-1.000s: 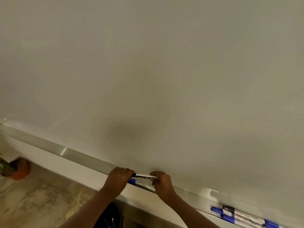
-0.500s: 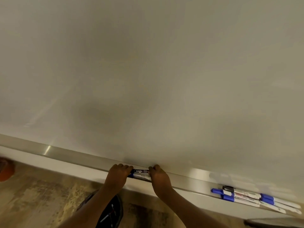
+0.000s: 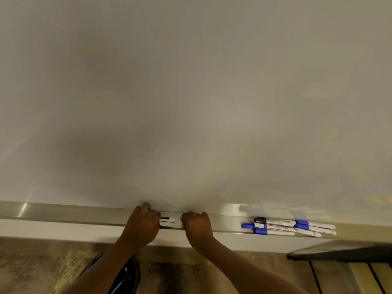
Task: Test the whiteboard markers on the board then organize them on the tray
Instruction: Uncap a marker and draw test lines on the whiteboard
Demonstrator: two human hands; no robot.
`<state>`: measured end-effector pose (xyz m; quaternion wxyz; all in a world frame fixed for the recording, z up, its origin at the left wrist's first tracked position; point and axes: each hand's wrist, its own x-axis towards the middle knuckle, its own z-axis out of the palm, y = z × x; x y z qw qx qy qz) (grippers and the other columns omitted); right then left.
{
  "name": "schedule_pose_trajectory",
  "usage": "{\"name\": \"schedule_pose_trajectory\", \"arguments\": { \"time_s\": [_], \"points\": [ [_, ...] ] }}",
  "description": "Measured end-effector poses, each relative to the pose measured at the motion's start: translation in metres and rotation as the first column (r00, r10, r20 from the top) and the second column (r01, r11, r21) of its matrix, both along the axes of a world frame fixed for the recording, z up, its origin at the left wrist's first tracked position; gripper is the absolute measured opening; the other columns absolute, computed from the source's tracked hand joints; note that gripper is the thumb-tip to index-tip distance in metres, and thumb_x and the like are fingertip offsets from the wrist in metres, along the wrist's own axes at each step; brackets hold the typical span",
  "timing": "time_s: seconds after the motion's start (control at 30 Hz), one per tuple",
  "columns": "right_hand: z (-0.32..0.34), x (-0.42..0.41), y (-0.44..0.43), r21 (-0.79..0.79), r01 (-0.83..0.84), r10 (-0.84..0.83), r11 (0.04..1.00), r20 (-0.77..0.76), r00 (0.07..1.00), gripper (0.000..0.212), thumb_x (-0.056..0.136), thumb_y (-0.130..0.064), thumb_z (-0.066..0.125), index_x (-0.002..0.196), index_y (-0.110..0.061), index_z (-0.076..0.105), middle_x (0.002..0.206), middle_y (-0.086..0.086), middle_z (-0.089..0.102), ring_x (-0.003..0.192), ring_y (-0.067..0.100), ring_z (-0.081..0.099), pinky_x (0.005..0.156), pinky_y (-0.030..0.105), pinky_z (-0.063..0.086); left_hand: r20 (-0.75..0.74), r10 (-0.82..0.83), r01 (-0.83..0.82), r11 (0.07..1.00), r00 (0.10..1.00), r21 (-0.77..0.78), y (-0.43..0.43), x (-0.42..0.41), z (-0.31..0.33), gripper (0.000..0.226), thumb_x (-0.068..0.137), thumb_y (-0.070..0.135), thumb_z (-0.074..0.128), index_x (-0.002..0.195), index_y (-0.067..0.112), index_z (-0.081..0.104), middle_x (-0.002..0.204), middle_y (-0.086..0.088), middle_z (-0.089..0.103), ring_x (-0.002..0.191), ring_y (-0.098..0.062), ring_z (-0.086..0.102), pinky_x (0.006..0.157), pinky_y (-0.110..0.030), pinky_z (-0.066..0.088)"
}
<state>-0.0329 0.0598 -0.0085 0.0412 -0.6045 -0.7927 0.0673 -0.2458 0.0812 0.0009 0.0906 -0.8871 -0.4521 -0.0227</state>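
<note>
Left hand (image 3: 141,227) is bent over the left ends of two markers (image 3: 168,220), and its fingers curl round them. These two white markers lie side by side on the long grey tray (image 3: 63,214) at the bottom of the board (image 3: 191,102). One has a black bit near the hand. Right hand (image 3: 197,227) sits on the tray just beside the markers' other ends, with a small gap between. Its fingers are curled too, but I cannot tell if it holds the tray edge. More markers (image 3: 282,227) lie close together on the tray, well apart on the right. Most have blue caps and one has a black cap.
</note>
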Motion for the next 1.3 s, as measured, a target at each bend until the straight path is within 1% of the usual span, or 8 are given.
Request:
{"name": "schedule_pose_trajectory", "arguments": {
  "time_s": [0.07,0.17,0.57,0.7,0.83,1.03,1.17,1.3],
  "points": [
    [0.003,0.017,-0.006,0.053,0.019,-0.018,0.998,-0.028,0.999,0.012,0.071,-0.026,0.080,0.072,-0.024,0.068,0.061,-0.007,0.063,0.048,0.013,0.056,0.057,0.027,0.048,0.031,-0.062,0.063,0.997,0.998,-0.036,-0.001,0.025,0.007,0.031,0.082,0.030,0.046,0.076,0.012,0.071,0.072,-0.005,0.067,0.077,-0.027,0.059,0.066,-0.036,0.048],
    [0.003,0.042,-0.014,0.078,0.047,-0.047,0.996,-0.013,0.999,0.015,0.085,-0.034,0.067,0.074,-0.023,0.069,0.064,-0.006,0.065,0.052,0.013,0.057,0.060,0.028,0.047,0.047,-0.091,0.095,0.990,0.995,-0.101,-0.006,0.062,0.014,0.030,0.083,0.036,0.047,0.076,0.017,0.068,0.075,-0.001,0.066,0.080,-0.024,0.059,0.070,-0.036,0.049],
    [0.005,0.188,-0.048,0.143,0.167,-0.167,0.975,-0.012,0.986,0.014,0.065,-0.025,0.084,0.067,-0.020,0.071,0.061,-0.003,0.065,0.054,0.017,0.061,0.061,0.030,0.051,0.014,-0.117,0.117,0.984,0.993,-0.132,-0.024,0.201,0.007,0.026,0.079,0.033,0.049,0.078,0.014,0.066,0.079,-0.006,0.064,0.076,-0.026,0.056,0.064,-0.036,0.047],
    [0.002,0.235,-0.056,0.121,0.206,-0.207,0.971,0.001,0.978,0.022,0.058,-0.019,0.088,0.074,-0.018,0.072,0.067,0.000,0.068,0.059,0.018,0.063,0.058,0.031,0.051,-0.017,-0.099,0.095,0.982,0.995,-0.163,-0.031,0.247,0.002,0.031,0.080,0.033,0.045,0.083,0.014,0.069,0.084,-0.005,0.066,0.075,-0.025,0.059,0.065,-0.037,0.048],
    [-0.003,0.271,-0.066,0.118,0.196,-0.202,0.973,0.041,0.979,0.030,0.054,-0.023,0.091,0.076,-0.015,0.072,0.069,0.003,0.068,0.063,0.020,0.064,0.059,0.033,0.054,-0.013,-0.038,0.035,0.982,0.999,-0.187,-0.037,0.285,-0.006,0.033,0.083,0.037,0.041,0.079,0.017,0.068,0.075,-0.002,0.065,0.066,-0.019,0.057,0.063,-0.034,0.046],
    [-0.017,0.305,-0.072,0.145,0.168,-0.176,0.975,0.044,0.983,0.037,0.056,-0.020,0.091,0.086,-0.012,0.073,0.078,0.006,0.069,0.074,0.023,0.065,0.066,0.036,0.055,0.008,0.019,-0.017,0.977,1.000,-0.211,-0.048,0.320,-0.016,0.031,0.066,0.041,0.081,0.080,0.015,0.071,0.071,-0.002,0.068,0.065,-0.019,0.062,0.064,-0.032,0.052],
    [-0.019,0.316,-0.070,0.171,0.122,-0.131,0.978,0.038,0.991,0.030,0.060,-0.023,0.089,0.082,-0.013,0.071,0.078,0.005,0.068,0.075,0.022,0.064,0.068,0.035,0.055,0.003,0.050,-0.048,0.982,0.999,-0.182,-0.049,0.332,-0.019,0.037,0.050,0.036,0.091,0.076,0.015,0.073,0.068,-0.002,0.069,0.061,-0.019,0.064,0.061,-0.031,0.053],
    [-0.018,0.317,-0.064,0.151,0.093,-0.106,0.984,0.081,0.991,0.038,0.052,-0.025,0.093,0.081,-0.013,0.071,0.078,0.006,0.068,0.076,0.023,0.064,0.069,0.036,0.056,-0.023,0.063,-0.066,0.983,0.998,-0.171,-0.044,0.336,-0.020,0.042,0.042,0.032,0.094,0.074,0.014,0.073,0.067,-0.004,0.069,0.061,-0.021,0.064,0.060,-0.030,0.054]
  ]
}}
